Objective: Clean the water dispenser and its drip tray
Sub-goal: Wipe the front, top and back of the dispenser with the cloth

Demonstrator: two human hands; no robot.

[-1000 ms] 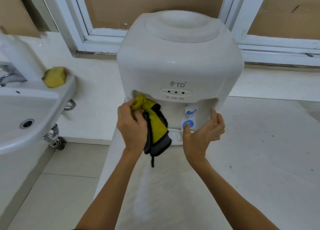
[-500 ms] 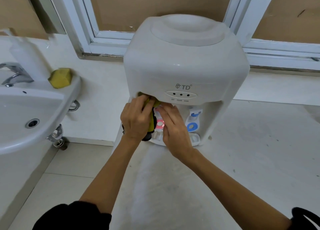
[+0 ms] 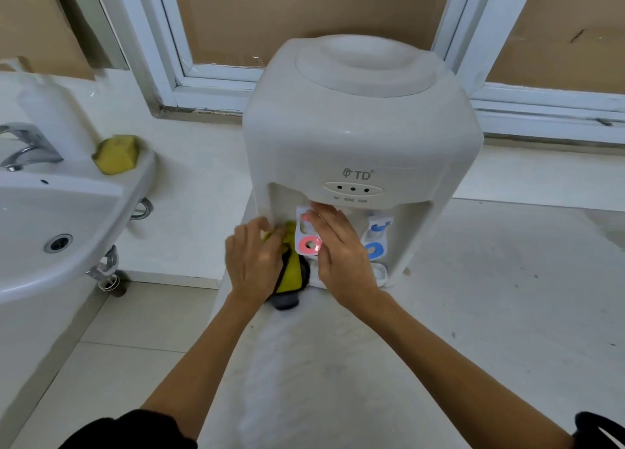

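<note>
in the head view, the white water dispenser [image 3: 362, 127] stood on a pale desk [image 3: 490, 313], its back close to a white window frame [image 3: 216, 80] whose panes were covered with brown board. on its front face were the letters td and a small oval panel with three dots.

the left hand [image 3: 253, 262] was at the left side of the dispenser's recess, its fingers curled round a yellow and grey cloth [image 3: 292, 273]; the grip was closed on the cloth, which was bunched against the recess wall and hung down over the front edge of the drip tray [image 3: 380, 274]. the tray sat at the foot of the recess, and only its right end showed; the rest lay behind the hands and cloth.

the right hand [image 3: 341, 252] lay over the red tap [image 3: 309, 237], fingers fairly straight and pressed together, fingertips reaching up under the panel. whether it gripped the tap lever or only rested on it could not be told. the blue tap [image 3: 375, 242] stood just to the right, untouched.

to the left, apart from the desk, a white sink [image 3: 67, 212] carried a chrome faucet [image 3: 27, 147], a yellow sponge [image 3: 116, 154] on its rim, and a blurred white bottle [image 3: 50, 110] behind. tiled floor [image 3: 128, 347] showed below.
</note>
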